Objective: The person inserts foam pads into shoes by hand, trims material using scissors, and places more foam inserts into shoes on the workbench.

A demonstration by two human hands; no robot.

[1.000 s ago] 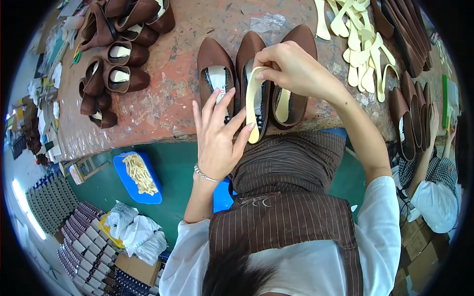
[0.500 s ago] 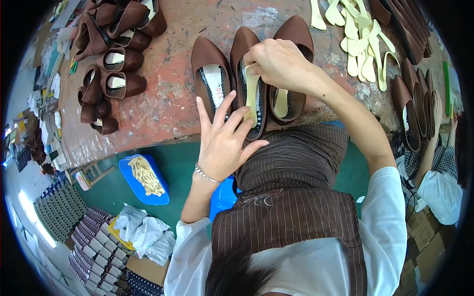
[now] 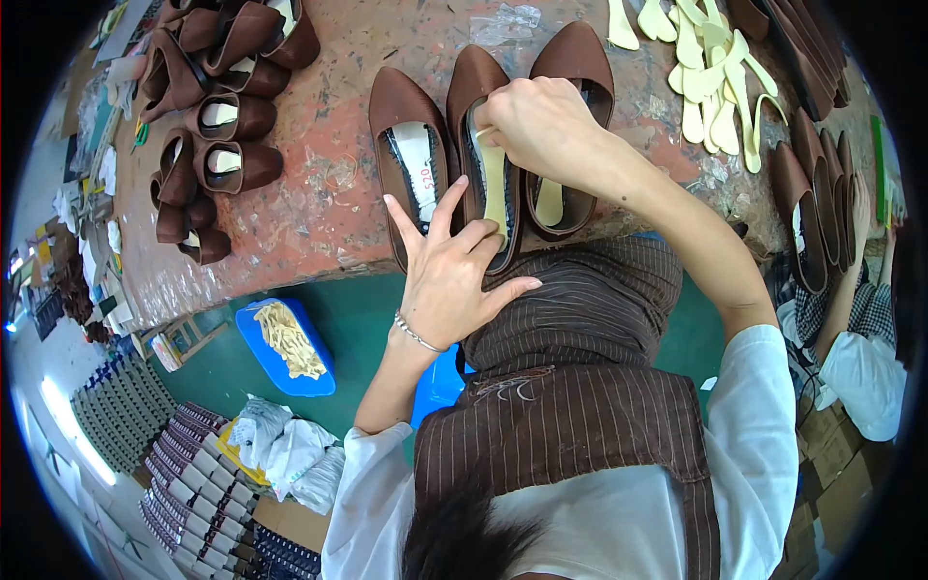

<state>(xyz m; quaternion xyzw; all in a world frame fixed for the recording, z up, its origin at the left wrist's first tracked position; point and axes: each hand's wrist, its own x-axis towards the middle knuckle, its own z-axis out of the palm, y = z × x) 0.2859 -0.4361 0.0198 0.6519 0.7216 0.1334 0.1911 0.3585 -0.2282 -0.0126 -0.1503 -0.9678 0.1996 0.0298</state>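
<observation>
Insole (image 3: 495, 193), pale yellow, inside the middle brown shoe (image 3: 476, 70). Left hand (image 3: 449, 290): fingers spread, one touching the insole's heel end. Right hand (image 3: 549, 124): curled at its front end, pinch hidden. Blue tub (image 3: 314, 388): holds pale pieces (image 3: 288, 340).

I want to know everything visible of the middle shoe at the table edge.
The middle shoe, brown and fabric-like, stands upright between two others, pointed toe away from the person. A pale yellow insole lies in its opening, partly hidden by the right hand holding the insole's front. The left hand touches the insole's rear.
</observation>
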